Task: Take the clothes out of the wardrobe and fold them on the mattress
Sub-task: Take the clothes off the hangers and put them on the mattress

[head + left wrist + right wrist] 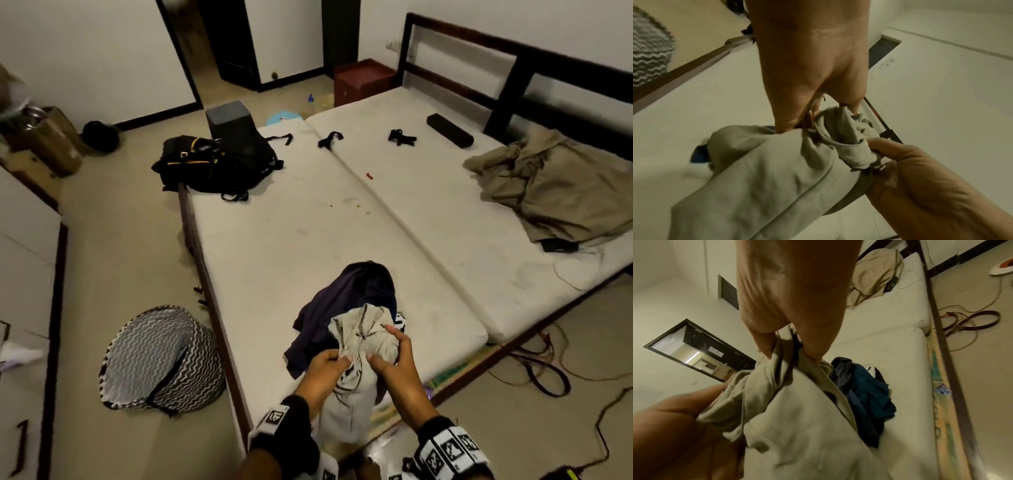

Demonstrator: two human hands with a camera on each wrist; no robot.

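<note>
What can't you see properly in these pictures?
- What kind of garment the grey cloth is: bunched up between the left hand and right hand in every view.
- The dark clothes: the cloth covers their near part in the head view.
- The wardrobe: mostly cut off by the head view's left edge.
- The small red bit on the mattress: too small.

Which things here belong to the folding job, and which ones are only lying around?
Belong to the job:
- light grey garment, gripped by left hand and right hand
- dark blue clothes, heaped behind it
- mattress

Only lying around:
- black backpack
- beige sheet, crumpled
- zigzag-patterned basket on the floor
- cables on the floor
</note>
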